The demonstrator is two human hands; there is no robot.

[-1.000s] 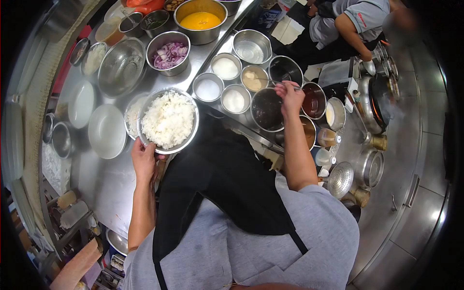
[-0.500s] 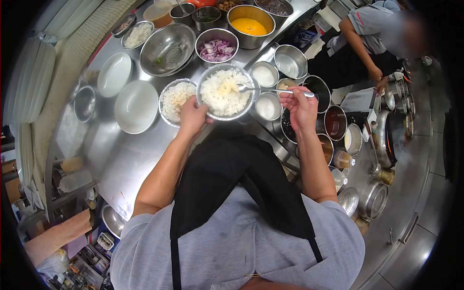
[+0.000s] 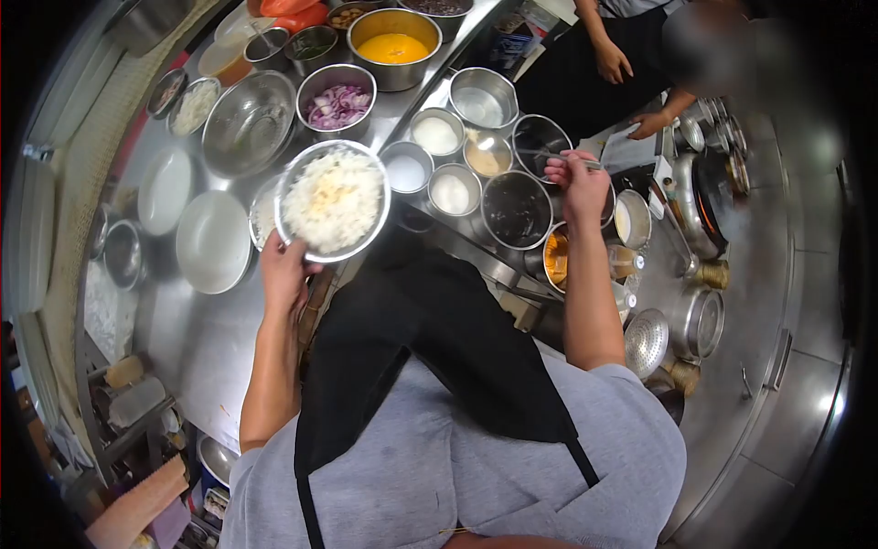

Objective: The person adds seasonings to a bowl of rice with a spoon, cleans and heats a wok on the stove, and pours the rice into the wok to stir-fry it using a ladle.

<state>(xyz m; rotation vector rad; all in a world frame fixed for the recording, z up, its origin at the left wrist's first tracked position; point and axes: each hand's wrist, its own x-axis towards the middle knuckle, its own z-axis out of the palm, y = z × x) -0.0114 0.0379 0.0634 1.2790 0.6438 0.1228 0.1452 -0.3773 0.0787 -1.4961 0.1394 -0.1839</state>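
Observation:
My left hand [image 3: 287,267] grips the near rim of a metal bowl of white rice [image 3: 333,199], with pale yellowish seasoning on top of the rice. Partly hidden behind that bowl is a second bowl of rice [image 3: 263,214]. The fingers of my right hand [image 3: 583,180] are closed on the handle of a metal spoon [image 3: 540,154], whose bowl end is over a container of beige powder [image 3: 487,154]. White seasonings fill three small containers beside it, one of them nearest the rice [image 3: 405,168]. A dark container [image 3: 517,209] stands below the spoon.
Chopped red onion [image 3: 338,106], a pot of yellow liquid [image 3: 392,49] and an empty metal bowl [image 3: 248,124] stand farther back. White dishes [image 3: 213,242] lie on the left. At the upper right, a co-worker's hands [image 3: 649,124] are near a stove with a wok [image 3: 709,201].
Half a second ago the spoon was over the rice bowl; now it is over the beige powder. Yellowish seasoning now lies on rice that was plain white one second ago.

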